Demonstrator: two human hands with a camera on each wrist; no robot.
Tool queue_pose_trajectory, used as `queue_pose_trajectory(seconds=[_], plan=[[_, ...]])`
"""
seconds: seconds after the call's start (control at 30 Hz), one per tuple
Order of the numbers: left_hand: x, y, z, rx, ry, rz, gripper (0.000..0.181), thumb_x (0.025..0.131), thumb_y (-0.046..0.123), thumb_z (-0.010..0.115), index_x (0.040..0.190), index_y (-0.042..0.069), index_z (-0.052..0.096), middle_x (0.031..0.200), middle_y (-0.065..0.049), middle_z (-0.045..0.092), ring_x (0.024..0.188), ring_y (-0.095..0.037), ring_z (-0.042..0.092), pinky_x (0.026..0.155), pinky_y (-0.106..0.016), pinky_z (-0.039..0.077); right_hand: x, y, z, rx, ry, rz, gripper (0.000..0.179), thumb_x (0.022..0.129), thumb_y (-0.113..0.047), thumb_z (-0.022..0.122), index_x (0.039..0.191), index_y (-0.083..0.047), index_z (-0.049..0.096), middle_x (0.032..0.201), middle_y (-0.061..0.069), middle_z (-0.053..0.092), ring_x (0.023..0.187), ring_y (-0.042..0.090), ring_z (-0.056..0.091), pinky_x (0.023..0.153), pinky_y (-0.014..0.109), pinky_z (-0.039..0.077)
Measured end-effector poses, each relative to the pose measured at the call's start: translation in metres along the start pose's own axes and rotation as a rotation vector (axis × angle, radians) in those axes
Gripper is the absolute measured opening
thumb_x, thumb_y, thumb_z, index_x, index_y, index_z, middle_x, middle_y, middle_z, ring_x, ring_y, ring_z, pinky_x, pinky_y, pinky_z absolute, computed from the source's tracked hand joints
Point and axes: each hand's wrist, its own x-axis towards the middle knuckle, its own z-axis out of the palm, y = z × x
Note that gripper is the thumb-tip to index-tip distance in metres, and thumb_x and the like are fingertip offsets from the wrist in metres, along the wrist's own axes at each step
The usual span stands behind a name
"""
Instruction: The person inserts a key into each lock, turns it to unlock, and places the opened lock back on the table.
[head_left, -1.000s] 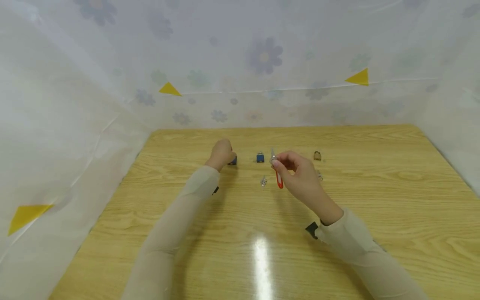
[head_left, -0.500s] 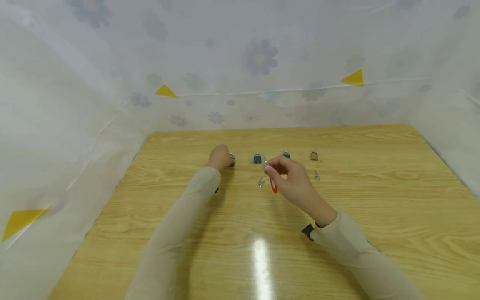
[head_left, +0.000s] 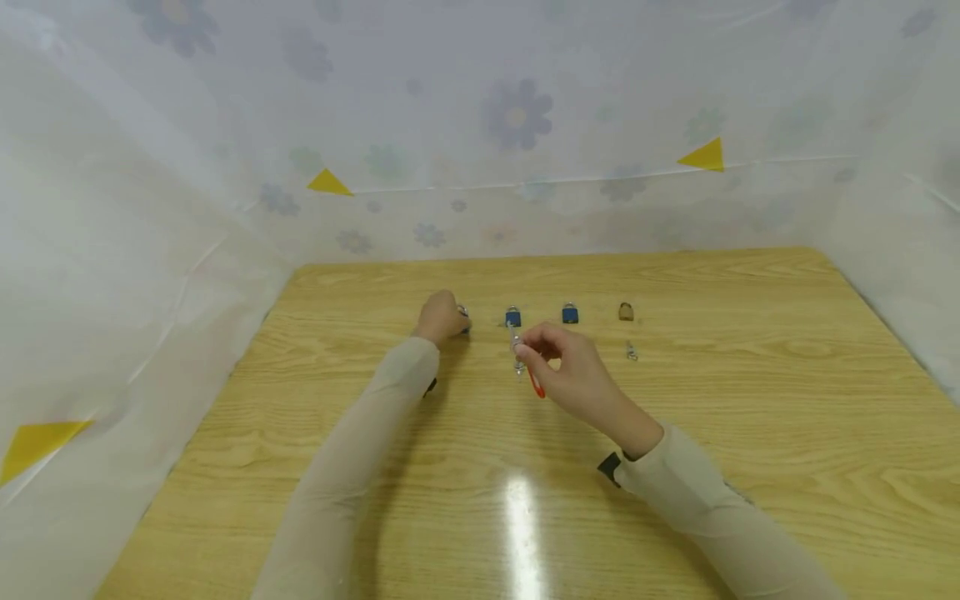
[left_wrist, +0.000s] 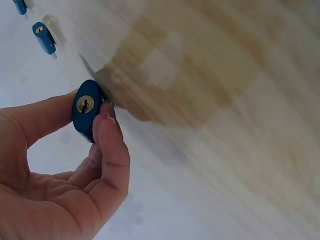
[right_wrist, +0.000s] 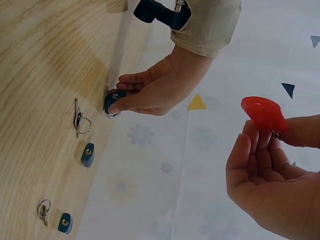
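Observation:
At the left end of the row, my left hand pinches a blue padlock between thumb and fingers. The brass keyhole shows in the left wrist view, and the padlock appears to touch the tabletop. My right hand holds a silver key with a red tag hanging below the fingers. The key points away from me, in the air right of the held padlock and apart from it. Behind the key stands a second blue padlock. A loose key on a ring lies below it, partly covered by the held key.
Farther right stand another blue padlock and a brass padlock. Another key on a ring lies in front of the brass one. The wooden table meets pale flowered sheeting at its back edge.
My right hand has moved left and slightly toward me with the key, uncovering the third padlock. My left hand stays at the left padlock, which shows more of itself than a second ago.

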Motion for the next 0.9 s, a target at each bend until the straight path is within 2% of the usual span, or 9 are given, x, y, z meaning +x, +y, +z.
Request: queue_pose_trajectory(seconds=[0.07,0.13,0.27,0.37,0.5,0.67,0.77,0.9], plan=[[-0.001,-0.001,0.001,-0.024,0.011,0.002,0.014,0.087,0.010,0.067,0.088,-0.003,0.060,0.080,-0.008,0.054,0.070,-0.019,0.046,0.066,-0.033,0.047,0.000,-0.001,0.000,-0.004,-0.001,-0.008,0.011,0.096,-0.013,0.060,0.101,-0.004,0.065,0.092,0.006,0.065,0.082,0.016,0.061,0.075,0.037,0.051],[-0.003,-0.001,0.002,-0.054,0.018,-0.003,0.015,0.087,0.009,0.067,0.090,-0.003,0.058,0.081,-0.008,0.052,0.071,-0.019,0.045,0.066,-0.032,0.047,0.000,-0.001,0.000,-0.006,0.001,-0.007,0.011,0.096,-0.013,0.060,0.102,-0.004,0.065,0.091,0.004,0.065,0.082,0.016,0.061,0.074,0.038,0.051],[-0.006,-0.002,0.003,-0.103,0.021,-0.013,0.024,0.088,0.009,0.066,0.103,-0.006,0.055,0.093,-0.014,0.057,0.080,-0.023,0.052,0.073,-0.035,0.051,0.000,-0.001,-0.001,-0.014,0.004,-0.005,0.013,0.097,-0.014,0.060,0.103,-0.004,0.065,0.092,0.005,0.066,0.081,0.016,0.061,0.074,0.036,0.051],[-0.007,-0.002,0.003,-0.089,0.027,-0.009,0.029,0.090,0.011,0.065,0.109,-0.007,0.053,0.101,-0.018,0.059,0.086,-0.025,0.056,0.077,-0.036,0.053,0.000,-0.001,-0.002,-0.019,0.004,-0.003,0.013,0.097,-0.014,0.060,0.103,-0.004,0.065,0.092,0.007,0.066,0.081,0.016,0.061,0.073,0.035,0.051],[-0.007,-0.001,0.004,-0.079,0.047,0.011,0.026,0.092,0.014,0.065,0.105,-0.005,0.053,0.094,-0.015,0.058,0.077,-0.021,0.053,0.069,-0.031,0.051,0.001,-0.002,-0.003,-0.019,0.001,0.002,0.012,0.096,-0.014,0.061,0.103,-0.005,0.065,0.092,0.006,0.066,0.080,0.016,0.061,0.072,0.035,0.051],[-0.012,0.002,0.002,-0.152,0.065,0.023,0.019,0.093,0.015,0.065,0.094,-0.002,0.055,0.080,-0.010,0.055,0.066,-0.017,0.047,0.057,-0.026,0.043,0.000,-0.002,-0.005,-0.014,-0.005,0.006,0.013,0.097,-0.014,0.060,0.104,-0.005,0.065,0.093,0.005,0.066,0.081,0.017,0.061,0.074,0.038,0.051],[-0.015,0.007,0.001,-0.192,0.080,0.035,0.019,0.093,0.015,0.065,0.093,-0.002,0.057,0.083,-0.012,0.060,0.067,-0.018,0.051,0.058,-0.027,0.046,0.000,-0.002,-0.005,-0.017,-0.004,0.007,0.014,0.097,-0.015,0.060,0.105,-0.005,0.065,0.094,0.005,0.066,0.082,0.017,0.061,0.075,0.038,0.051],[-0.019,0.014,0.001,-0.207,0.104,0.059,0.025,0.093,0.017,0.066,0.102,-0.004,0.056,0.095,-0.017,0.062,0.076,-0.021,0.057,0.065,-0.029,0.051,0.000,-0.001,-0.005,-0.026,0.003,0.011,0.014,0.097,-0.016,0.060,0.104,-0.005,0.065,0.092,0.003,0.065,0.082,0.016,0.061,0.074,0.036,0.051]])
